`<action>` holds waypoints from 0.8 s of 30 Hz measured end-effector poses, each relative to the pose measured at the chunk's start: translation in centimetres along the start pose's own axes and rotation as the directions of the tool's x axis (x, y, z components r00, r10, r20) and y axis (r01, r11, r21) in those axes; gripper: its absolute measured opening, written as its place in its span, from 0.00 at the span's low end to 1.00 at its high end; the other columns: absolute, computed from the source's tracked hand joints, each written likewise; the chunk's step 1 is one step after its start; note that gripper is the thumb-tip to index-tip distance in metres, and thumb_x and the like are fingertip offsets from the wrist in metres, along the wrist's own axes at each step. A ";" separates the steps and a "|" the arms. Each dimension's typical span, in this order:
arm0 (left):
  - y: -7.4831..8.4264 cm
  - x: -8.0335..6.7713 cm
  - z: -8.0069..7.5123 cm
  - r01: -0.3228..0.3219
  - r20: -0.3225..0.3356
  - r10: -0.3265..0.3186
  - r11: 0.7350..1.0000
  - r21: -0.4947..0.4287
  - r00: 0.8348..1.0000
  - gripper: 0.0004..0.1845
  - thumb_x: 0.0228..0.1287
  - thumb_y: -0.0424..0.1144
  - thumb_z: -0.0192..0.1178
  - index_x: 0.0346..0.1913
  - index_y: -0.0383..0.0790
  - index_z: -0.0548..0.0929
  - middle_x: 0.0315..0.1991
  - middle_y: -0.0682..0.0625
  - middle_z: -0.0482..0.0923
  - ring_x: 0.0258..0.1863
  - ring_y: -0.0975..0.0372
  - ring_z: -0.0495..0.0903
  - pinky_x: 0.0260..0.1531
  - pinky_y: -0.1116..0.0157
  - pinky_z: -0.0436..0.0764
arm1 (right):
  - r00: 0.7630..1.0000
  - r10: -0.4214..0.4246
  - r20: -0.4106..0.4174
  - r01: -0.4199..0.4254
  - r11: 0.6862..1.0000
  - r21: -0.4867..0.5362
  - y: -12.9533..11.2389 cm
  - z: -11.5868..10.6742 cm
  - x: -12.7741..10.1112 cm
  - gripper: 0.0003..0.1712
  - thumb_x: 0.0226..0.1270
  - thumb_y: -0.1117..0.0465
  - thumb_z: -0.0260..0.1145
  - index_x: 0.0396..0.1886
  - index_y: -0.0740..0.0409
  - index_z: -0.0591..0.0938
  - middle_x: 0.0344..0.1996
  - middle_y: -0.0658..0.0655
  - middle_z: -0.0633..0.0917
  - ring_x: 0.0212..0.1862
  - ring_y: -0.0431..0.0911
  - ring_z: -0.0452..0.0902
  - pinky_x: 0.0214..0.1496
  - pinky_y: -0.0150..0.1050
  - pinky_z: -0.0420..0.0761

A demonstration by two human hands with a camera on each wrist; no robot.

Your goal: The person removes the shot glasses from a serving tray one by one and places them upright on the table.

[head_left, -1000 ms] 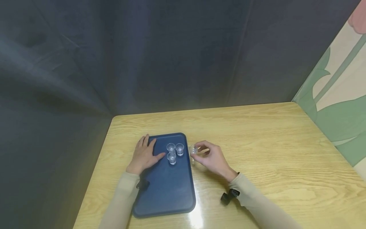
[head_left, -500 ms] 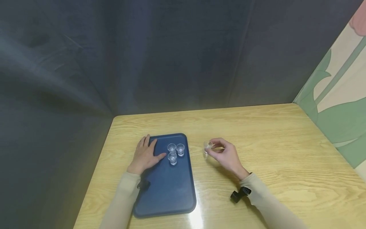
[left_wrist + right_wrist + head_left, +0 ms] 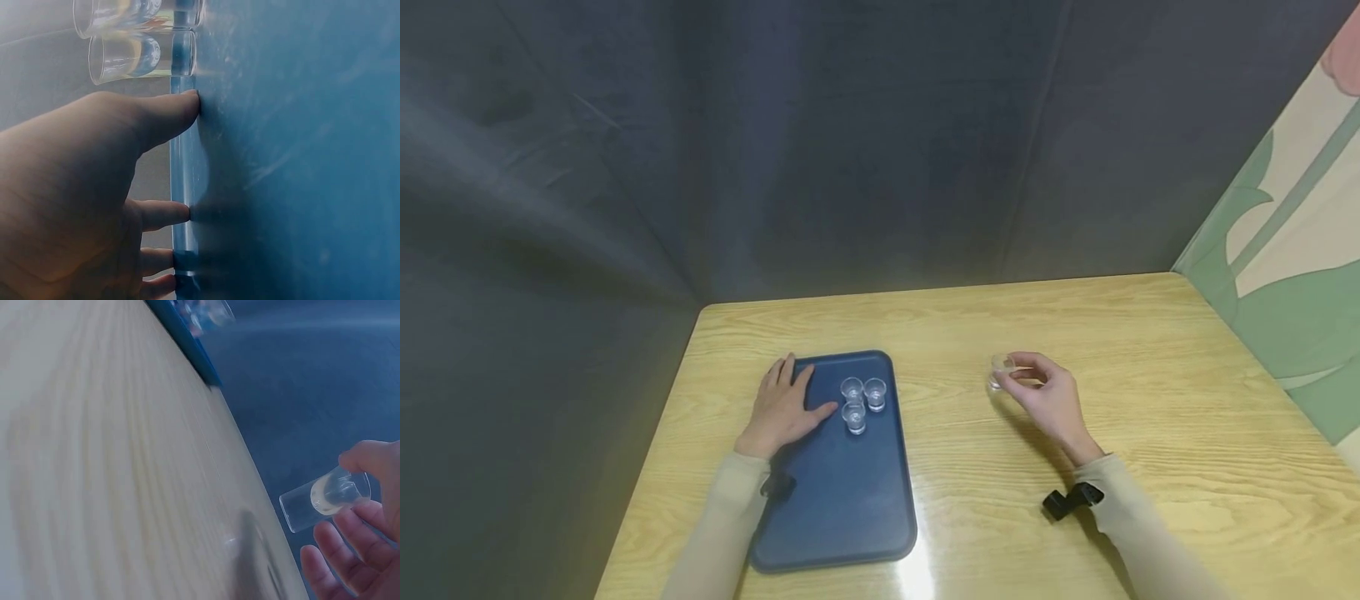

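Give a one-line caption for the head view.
Right hand pinches a clear cup above the table; left hand rests on the blue tray.

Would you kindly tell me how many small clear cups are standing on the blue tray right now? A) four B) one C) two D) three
D: three small clear cups stand clustered on the blue tray beside the left hand, while a fourth cup is pinched in the fingers of the right hand above the wooden table, away from the tray.
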State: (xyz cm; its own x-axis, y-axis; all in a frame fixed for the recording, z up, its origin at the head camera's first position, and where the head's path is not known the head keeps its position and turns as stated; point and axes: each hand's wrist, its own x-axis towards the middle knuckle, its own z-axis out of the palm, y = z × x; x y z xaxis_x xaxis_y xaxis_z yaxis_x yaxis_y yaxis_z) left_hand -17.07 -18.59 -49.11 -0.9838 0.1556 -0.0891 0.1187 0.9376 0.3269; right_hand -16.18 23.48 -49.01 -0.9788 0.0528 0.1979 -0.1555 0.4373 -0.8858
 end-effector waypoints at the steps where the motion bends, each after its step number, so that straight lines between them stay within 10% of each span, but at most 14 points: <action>1: 0.0 0.0 0.1 -0.002 -0.001 0.002 1.000 0.001 1.000 0.48 0.72 0.64 0.61 0.82 0.33 0.64 0.85 0.29 0.47 0.86 0.35 0.45 0.85 0.37 0.48 | 1.000 0.004 -0.011 -0.004 1.000 -0.006 0.2 -0.5 0.0 0.23 0.72 0.58 0.75 0.60 0.66 0.84 0.57 0.69 0.88 0.44 0.25 0.81 0.47 0.19 0.83; 6: 0.0 0.1 0.3 -0.001 -0.002 0.001 1.000 0.001 1.000 0.48 0.72 0.63 0.60 0.82 0.34 0.64 0.86 0.29 0.47 0.86 0.35 0.45 0.85 0.37 0.48 | 0.996 0.038 -0.075 -0.041 0.998 -0.039 1.2 -2.6 0.2 0.24 0.72 0.56 0.75 0.60 0.65 0.85 0.56 0.66 0.88 0.42 0.22 0.81 0.42 0.20 0.83; 14: 0.1 0.2 0.3 0.000 0.004 0.000 1.000 -0.003 1.000 0.47 0.73 0.63 0.60 0.82 0.34 0.63 0.86 0.29 0.46 0.86 0.35 0.43 0.85 0.37 0.46 | 0.975 0.130 -0.180 -0.126 0.992 0.029 3.1 -5.8 1.4 0.28 0.72 0.56 0.75 0.63 0.68 0.82 0.44 0.32 0.84 0.40 0.24 0.82 0.37 0.23 0.86; 24: 0.1 0.0 0.1 -0.003 0.002 0.003 1.000 -0.008 1.000 0.48 0.73 0.63 0.61 0.82 0.33 0.63 0.86 0.29 0.46 0.86 0.35 0.44 0.85 0.37 0.47 | 0.916 0.212 -0.340 -0.211 0.977 0.041 3.9 -9.0 1.6 0.25 0.68 0.55 0.77 0.59 0.64 0.85 0.38 0.28 0.84 0.37 0.23 0.81 0.32 0.19 0.83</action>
State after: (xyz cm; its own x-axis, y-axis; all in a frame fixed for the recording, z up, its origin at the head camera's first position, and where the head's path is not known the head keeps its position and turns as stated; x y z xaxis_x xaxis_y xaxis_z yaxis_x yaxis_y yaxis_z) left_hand -17.07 -18.45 -49.19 -0.9832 0.1592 -0.0894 0.1209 0.9346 0.3345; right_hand -17.14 33.36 -48.32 -0.8845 0.4464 0.1358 0.0496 0.3792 -0.9240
